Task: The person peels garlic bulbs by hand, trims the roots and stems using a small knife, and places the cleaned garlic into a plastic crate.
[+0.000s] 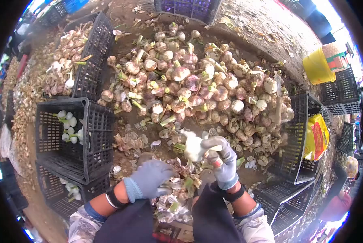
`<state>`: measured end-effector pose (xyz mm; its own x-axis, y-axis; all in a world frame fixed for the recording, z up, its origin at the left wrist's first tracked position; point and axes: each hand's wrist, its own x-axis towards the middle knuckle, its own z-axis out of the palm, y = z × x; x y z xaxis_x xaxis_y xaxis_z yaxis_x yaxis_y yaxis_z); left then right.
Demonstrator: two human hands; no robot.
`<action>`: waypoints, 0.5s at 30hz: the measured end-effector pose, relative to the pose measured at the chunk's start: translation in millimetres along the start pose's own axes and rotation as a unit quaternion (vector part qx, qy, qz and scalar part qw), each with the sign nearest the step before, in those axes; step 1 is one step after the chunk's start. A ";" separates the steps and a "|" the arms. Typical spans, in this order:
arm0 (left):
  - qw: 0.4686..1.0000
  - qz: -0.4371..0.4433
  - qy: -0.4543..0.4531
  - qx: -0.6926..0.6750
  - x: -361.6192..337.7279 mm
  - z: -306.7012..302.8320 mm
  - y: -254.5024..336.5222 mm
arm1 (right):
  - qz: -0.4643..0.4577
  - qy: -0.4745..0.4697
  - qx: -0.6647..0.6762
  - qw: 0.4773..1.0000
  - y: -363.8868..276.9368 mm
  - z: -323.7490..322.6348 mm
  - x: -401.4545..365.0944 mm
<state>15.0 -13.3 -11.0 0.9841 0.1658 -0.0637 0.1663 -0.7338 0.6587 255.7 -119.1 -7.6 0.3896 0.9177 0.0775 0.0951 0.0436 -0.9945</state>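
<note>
The gloved right hand [224, 162] has its fingers [214, 142] clamped on 1 white garlic bulb [193, 149]. It is pinched at the end nearest them, which likely leaves most of its surface free. The bulb sticks out left of those fingertips, above the loose skins [175, 198]. Its long axis runs roughly sideways, with the green stalk stub pointing away from the fingers. The left hand [149, 178] lies curled on the skins; I cannot tell whether it grips anything. Beyond both sets of fingertips lies the unpeeled garlic heap [197, 85].
</note>
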 end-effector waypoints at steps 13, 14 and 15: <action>0.966 0.078 0.242 0.040 19.9 -19.3 13.0 | -0.096 -0.104 -0.073 0.987 -35.5 10.5 5.7; 0.970 0.065 0.229 0.046 16.0 -11.2 9.8 | -0.088 -0.103 -0.067 0.989 -37.2 9.1 6.8; 0.974 0.052 0.215 0.051 12.8 -6.8 8.4 | -0.080 -0.100 -0.061 0.990 -39.7 7.8 7.3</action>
<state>28.6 -12.9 -1.2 0.8823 0.3316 0.3341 0.0942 -0.8198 0.5649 247.6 -111.1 31.9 0.1725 0.9633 0.2055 0.2557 0.1577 -0.9538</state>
